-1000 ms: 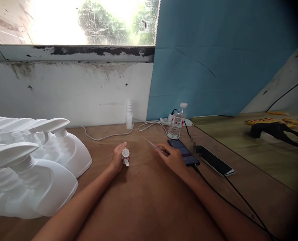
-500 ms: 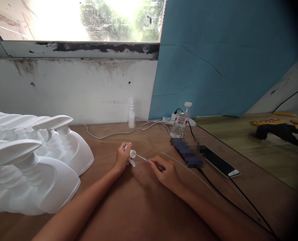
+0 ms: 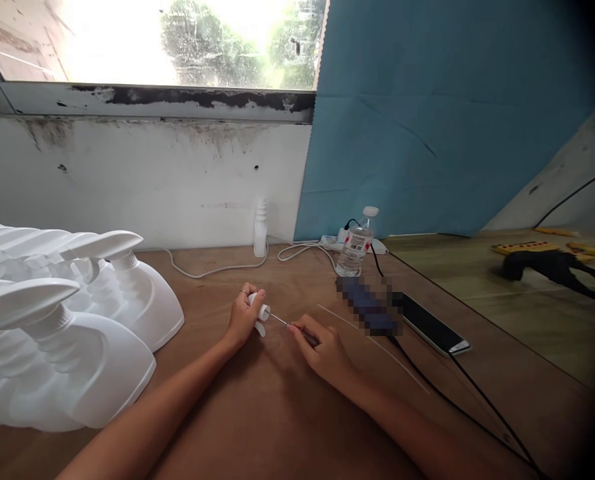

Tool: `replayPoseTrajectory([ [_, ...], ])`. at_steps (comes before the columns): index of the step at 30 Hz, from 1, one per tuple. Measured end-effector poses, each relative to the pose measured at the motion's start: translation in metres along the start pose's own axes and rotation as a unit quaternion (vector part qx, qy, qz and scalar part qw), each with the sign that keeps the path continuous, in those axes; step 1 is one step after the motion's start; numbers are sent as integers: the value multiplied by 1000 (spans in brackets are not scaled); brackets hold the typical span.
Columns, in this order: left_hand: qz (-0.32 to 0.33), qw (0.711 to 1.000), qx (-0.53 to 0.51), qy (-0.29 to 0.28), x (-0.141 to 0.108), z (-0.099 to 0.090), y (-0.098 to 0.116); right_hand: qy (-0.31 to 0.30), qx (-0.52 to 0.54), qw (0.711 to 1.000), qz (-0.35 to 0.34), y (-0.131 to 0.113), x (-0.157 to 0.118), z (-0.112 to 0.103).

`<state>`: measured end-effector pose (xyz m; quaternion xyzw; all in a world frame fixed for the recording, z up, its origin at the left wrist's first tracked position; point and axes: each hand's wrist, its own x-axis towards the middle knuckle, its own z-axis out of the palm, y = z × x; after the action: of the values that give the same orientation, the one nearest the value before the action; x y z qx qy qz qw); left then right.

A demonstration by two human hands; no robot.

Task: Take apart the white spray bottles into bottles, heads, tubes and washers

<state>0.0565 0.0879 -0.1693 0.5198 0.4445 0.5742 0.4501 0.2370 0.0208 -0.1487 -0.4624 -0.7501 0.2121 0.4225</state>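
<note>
My left hand is closed around a white trigger spray head, its round collar facing right and its lever hanging below. My right hand grips a screwdriver by its dark handle. The thin metal shaft points left, and its tip is at or inside the collar's opening; how deep it sits I cannot tell. Just right of my right hand a thin white tube lies on the wooden table.
Rows of white spray bottles stand at the left. By the wall are a narrow white bottle, a cable and a water bottle. To the right lie a phone, a partly blurred-out device and black cables.
The spray head has tilted, so its collar faces lower and more to the right. My right hand and the screwdriver have shifted slightly left and down. The whole view has turned a little.
</note>
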Motion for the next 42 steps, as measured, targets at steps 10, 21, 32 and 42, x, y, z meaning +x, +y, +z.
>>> replayPoseTrajectory([
  [10,-39,998,-37,24,10,-3,-4,-6,32,999,-13,9,-2,10],
  [21,-45,998,-36,26,7,-1,-1,-17,-93,987,-132,15,-7,10],
  [32,-41,999,21,24,7,2,2,34,64,997,-3,7,0,5],
  [42,-28,996,90,-1,10,1,-4,-50,397,881,253,26,22,-6],
])
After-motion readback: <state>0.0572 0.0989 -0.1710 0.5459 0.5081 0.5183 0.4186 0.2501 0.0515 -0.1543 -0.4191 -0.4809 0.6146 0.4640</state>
